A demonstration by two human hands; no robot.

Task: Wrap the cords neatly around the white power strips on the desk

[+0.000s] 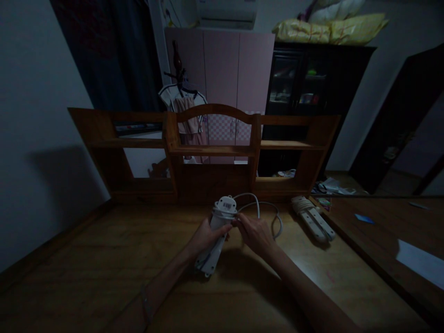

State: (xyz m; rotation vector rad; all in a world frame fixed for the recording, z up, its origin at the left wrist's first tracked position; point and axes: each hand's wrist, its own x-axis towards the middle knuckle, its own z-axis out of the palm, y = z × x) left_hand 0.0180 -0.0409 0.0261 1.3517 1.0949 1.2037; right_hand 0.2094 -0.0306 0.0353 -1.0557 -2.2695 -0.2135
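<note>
My left hand [205, 237] is wrapped round the middle of a white power strip [218, 233], which it holds tilted above the wooden desk [104, 259]. The strip's back faces up, with a label near its far end. My right hand [255, 233] pinches the strip's white cord [267, 208] right beside the strip's top end. The cord loops out behind my right hand and is partly wound round the strip's far end.
A second white power strip [312, 219] with its cord wound on lies on the desk to the right. A wooden shelf unit [215, 148] stands at the desk's back. A darker table [388, 236] with papers adjoins on the right.
</note>
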